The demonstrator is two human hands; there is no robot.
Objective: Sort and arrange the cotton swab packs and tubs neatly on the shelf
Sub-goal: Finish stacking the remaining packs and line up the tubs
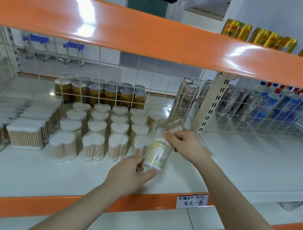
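Note:
A clear cotton swab tub (158, 156) with a label and barcode is tilted just above the white shelf (47, 175), right of the tub rows. My left hand (131, 171) grips its lower end. My right hand (185, 143) holds its top end with curled fingers. Several heart-shaped swab tubs (106, 128) stand in neat rows in the shelf's middle. Flat clear swab packs (26, 126) are stacked at the left. One more tub (153, 120) stands at the back right of the rows, and another tub (175, 124) shows tilted behind my right hand.
Behind a wire mesh stand gold cans (100, 92) and tall silver cans (188, 98). An upright post (209, 106) divides this bay from the right one, which holds cans and blue bottles (286, 104). An orange beam (155, 36) runs overhead. A handwritten price tag (192, 200) sits on the front edge.

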